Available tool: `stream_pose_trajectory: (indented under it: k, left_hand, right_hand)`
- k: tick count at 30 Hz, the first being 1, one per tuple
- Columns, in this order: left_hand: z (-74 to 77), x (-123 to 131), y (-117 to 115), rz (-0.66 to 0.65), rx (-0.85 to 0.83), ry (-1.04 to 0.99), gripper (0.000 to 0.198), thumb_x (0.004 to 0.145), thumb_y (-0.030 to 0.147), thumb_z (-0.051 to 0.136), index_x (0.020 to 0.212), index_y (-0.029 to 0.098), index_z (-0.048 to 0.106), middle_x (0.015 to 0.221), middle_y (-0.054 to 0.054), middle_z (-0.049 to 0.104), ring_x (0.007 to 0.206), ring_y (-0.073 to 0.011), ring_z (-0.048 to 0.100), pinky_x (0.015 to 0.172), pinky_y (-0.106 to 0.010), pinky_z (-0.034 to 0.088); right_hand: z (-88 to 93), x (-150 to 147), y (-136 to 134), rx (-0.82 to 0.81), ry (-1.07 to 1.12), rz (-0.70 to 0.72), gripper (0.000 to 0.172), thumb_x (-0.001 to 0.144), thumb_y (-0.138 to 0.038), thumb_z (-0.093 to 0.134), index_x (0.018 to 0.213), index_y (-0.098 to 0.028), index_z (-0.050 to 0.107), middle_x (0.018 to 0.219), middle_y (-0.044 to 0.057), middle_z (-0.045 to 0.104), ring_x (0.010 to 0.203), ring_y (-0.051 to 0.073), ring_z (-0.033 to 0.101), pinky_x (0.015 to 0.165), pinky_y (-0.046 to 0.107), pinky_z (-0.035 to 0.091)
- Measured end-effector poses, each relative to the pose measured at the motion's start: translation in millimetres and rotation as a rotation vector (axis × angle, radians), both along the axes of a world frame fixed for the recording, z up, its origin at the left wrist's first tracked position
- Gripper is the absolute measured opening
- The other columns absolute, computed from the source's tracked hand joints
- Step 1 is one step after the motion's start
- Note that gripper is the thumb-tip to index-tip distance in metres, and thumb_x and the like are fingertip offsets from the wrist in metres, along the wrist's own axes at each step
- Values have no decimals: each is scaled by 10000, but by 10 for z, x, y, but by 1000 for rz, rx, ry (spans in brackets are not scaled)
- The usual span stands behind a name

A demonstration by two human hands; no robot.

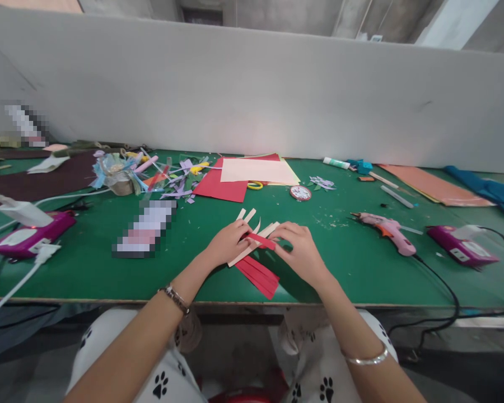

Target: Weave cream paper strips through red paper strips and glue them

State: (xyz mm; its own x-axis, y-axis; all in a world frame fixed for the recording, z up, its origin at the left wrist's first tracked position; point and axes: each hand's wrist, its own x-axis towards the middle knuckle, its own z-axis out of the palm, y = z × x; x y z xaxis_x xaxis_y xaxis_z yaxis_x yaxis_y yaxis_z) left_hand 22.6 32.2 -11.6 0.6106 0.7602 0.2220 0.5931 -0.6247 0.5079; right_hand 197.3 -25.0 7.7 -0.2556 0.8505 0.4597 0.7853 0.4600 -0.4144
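Between my hands are crossed paper strips, red and cream, interlaced into a small piece. My left hand [232, 242] pinches the left side of the cream paper strips [240, 255], whose ends poke up past its fingers. On the other side my right hand [297, 246] has thumb and fingertips closed on the end of a red paper strip [262, 241] lying across the cream ones. More red strips [260, 277] fan out below toward the table's front edge. The fingers partly hide where the strips cross.
A pink glue gun [388, 230] and a purple power strip [462, 244] are on the right. Red sheets [222, 182], a pale pink sheet [258, 170] and a round clock face [300, 192] lie behind my hands. Left are a blurred-out rectangle [147, 228], paper scraps [185, 179] and another power strip [37, 232].
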Motion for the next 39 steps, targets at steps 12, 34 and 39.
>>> stream_pose_trajectory:
  k: [12, 34, 39]
  left_hand:
    - [23, -2, 3, -15, -35, 13, 99, 795, 259, 463, 777, 181, 521, 848, -24, 504, 774, -164, 518, 702, -297, 425]
    - [-24, -21, 14, -39, -7, 22, 36, 764, 205, 509, 789, 182, 497, 847, -20, 482, 764, -166, 513, 694, -294, 423]
    - [-20, -25, 14, -48, 0, 22, 39, 761, 205, 521, 787, 184, 500, 854, -22, 486, 759, -165, 513, 689, -297, 428]
  right_hand:
    - [-117, 8, 185, -275, 307, -152, 142, 670, -161, 534, 807, -197, 537, 726, -13, 516, 586, 111, 509, 598, 271, 436]
    - [130, -16, 309, -322, -224, 5, 140, 743, -235, 535, 871, -247, 591, 1102, 75, 492, 1040, 238, 459, 824, 454, 332]
    - [100, -11, 314, -264, -337, 30, 160, 726, -253, 566, 878, -280, 608, 1148, 77, 482, 1038, 258, 432, 830, 483, 293]
